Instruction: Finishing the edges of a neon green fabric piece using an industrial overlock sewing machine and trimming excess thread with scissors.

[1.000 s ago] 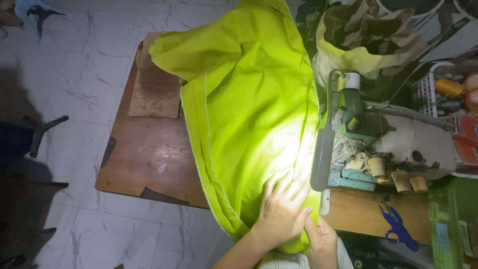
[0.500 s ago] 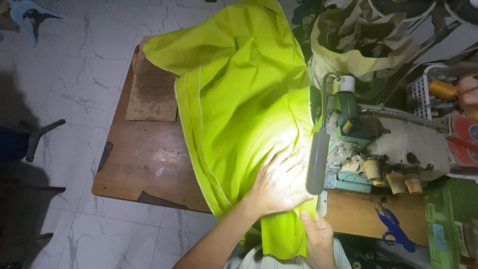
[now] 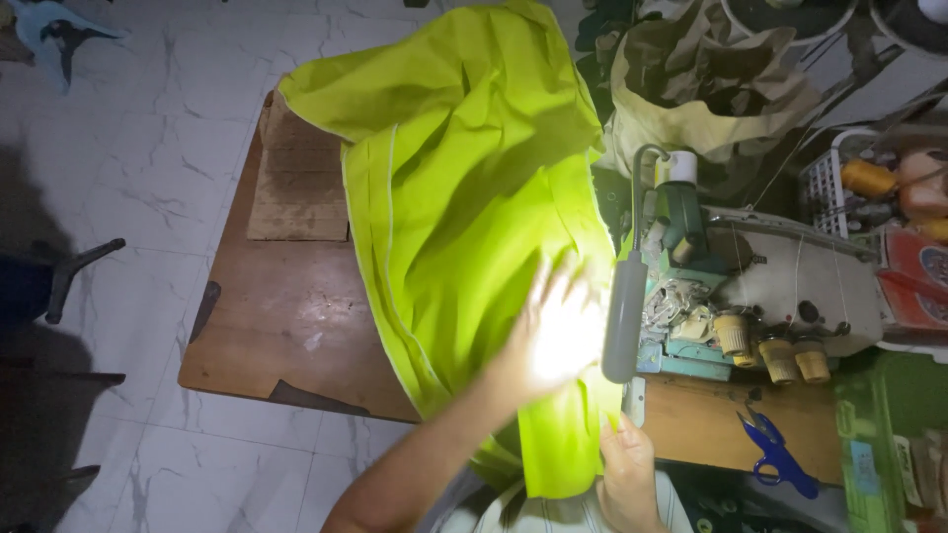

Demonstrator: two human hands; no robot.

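Lower centre of the frame: right hand (image 3: 624, 472) pinching the near hem of the lime-green fabric (image 3: 464, 197), grip clenched on the edge just in front of the sewing machine (image 3: 760, 286). Just above, left hand (image 3: 555, 331) spread flat on the cloth under the glare of the lamp (image 3: 626, 316), fingers released, pressing rather than grasping. Fabric draped over the wooden surface (image 3: 286, 316) from bottom centre to the top of the frame, heaped in soft folds, with a pale stitched seam down its left side. Probably light, thin and limp, prone to sliding and bunching; no stiffness to carry its own shape. Best held at the hem or along the seam with a pinch, a flat palm keeping the layers smooth. Lower right: blue scissors (image 3: 775, 456) on the surface. Upper right: a tan cloth bundle (image 3: 706, 94) behind the machine.
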